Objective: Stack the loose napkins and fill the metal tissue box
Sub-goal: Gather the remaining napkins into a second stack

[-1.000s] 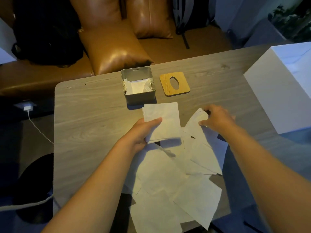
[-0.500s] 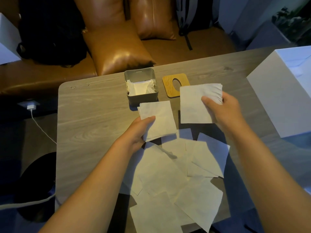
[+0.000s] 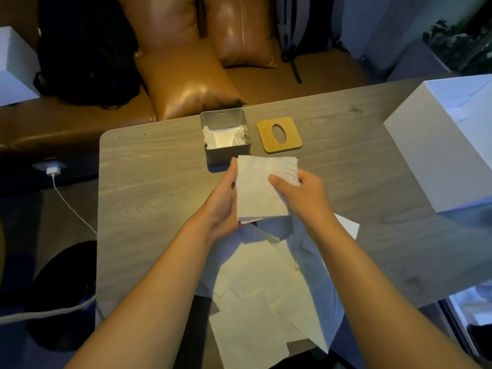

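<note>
Napkins in the small stack (image 3: 262, 190) sit between your left hand (image 3: 222, 206) and right hand (image 3: 303, 194), just before the metal tissue box (image 3: 226, 153) — both grip its side edges — and look light, limp and slippery, so I'd pinch the edges squarely.

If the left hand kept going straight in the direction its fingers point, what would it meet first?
Probably the metal tissue box: the left hand, gripping the napkin stack, points up-table at the box's near wall just ahead. Height is unclear, so it might pass over the rim.
</note>
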